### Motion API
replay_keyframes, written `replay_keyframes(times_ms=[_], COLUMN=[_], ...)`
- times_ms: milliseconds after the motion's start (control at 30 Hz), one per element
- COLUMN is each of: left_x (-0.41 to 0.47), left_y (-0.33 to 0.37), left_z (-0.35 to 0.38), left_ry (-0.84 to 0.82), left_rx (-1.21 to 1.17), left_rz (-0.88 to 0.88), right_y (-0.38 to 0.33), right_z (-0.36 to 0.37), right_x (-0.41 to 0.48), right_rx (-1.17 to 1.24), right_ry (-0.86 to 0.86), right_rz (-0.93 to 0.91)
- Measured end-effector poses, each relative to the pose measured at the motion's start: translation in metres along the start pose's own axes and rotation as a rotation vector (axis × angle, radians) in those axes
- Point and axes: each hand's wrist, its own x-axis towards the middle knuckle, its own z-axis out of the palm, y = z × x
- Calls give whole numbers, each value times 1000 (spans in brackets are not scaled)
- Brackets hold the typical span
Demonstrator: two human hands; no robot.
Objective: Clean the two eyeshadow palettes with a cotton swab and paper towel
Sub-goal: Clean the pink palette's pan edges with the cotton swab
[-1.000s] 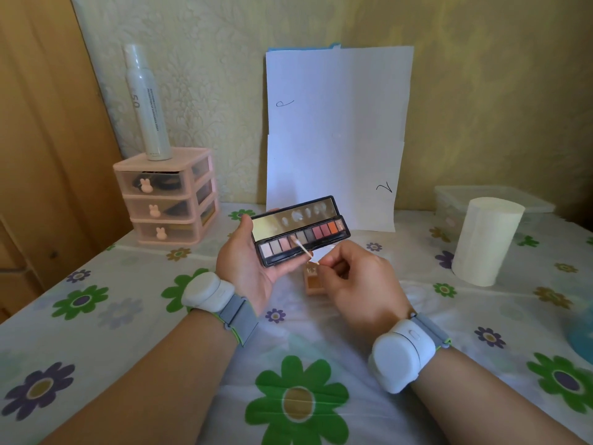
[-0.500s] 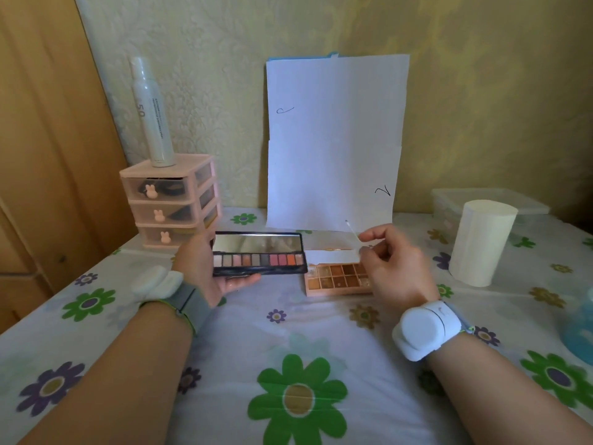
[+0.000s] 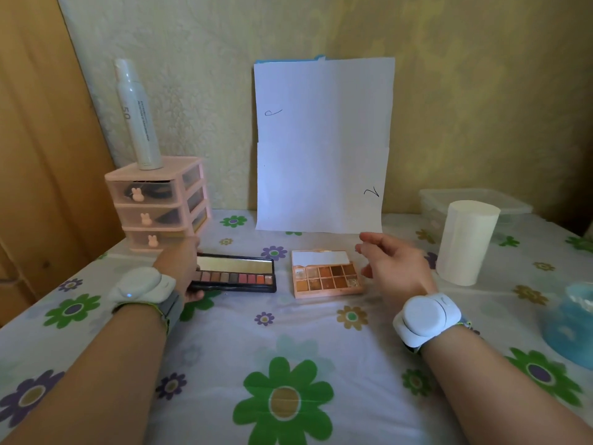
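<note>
A long black eyeshadow palette (image 3: 237,273) lies open on the flowered tablecloth, its mirror lid tilted back. My left hand (image 3: 181,271) grips its left end, thumb under the near edge. Just right of it lies a peach palette (image 3: 325,275) with brown shades, open and untouched. My right hand (image 3: 393,266) hovers right of the peach palette with relaxed, spread fingers and holds nothing. No cotton swab is visible. A white paper towel roll (image 3: 465,242) stands upright further right.
A pink three-drawer organiser (image 3: 154,203) carrying a white spray bottle (image 3: 138,114) stands at the back left. A white paper sheet (image 3: 321,146) leans on the wall. A clear lidded box (image 3: 478,200) sits behind the roll; a blue object (image 3: 574,319) is at the right edge.
My left hand has lowered the black palette from mid-air to the table on the left. My right hand has drawn off to the right, and the cotton swab it pinched is gone from view.
</note>
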Motion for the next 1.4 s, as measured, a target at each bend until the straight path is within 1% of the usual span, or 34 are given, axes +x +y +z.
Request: replay_keyframes(times_ms=[67,133,233,400,567,633,667,700,733,767,867,933,1133,1233,1400], left_x=[2,6,6,24,13,2,-6,-16,-27,-38,-57,-60,-65,-68,-68], left_y=[-1,-3,-7,-16,-14,-9,-6,-3,0,1,-5,-11,-17,-19,-20], left_z=[-2,-3,-2,-4,0,2,5,9,16,23,45,57,71,76,79], left_ry=[40,108,136,175,257,318,329,303,243,165,-29,-97,-205,-246,-257], left_rx=[176,374,554,685,794,806,780,739,690,649,621,656,841,924,921], left_rz=[147,255,278,278,302,378,459,544,622,660,735,751,709,681,659], right_y=[1,1,0,-2,-4,-4,-4,-4,-4,-4,-3,-2,2,6,11], right_z=[2,3,1,-1,-7,-9,-9,-10,-10,-10,-9,-9,-5,-1,4], right_x=[-1,-1,1,0,2,4,4,5,5,5,5,5,9,12,15], right_rx=[-11,-24,-32,-11,-5,-23,-22,-12,7,29,56,40,-45,-71,-183], right_ry=[-30,-16,32,94,169,185,182,177,169,162,162,148,39,13,-50], right_rz=[-21,-43,-65,-103,-185,-171,-152,-133,-117,-103,-84,-57,29,68,72])
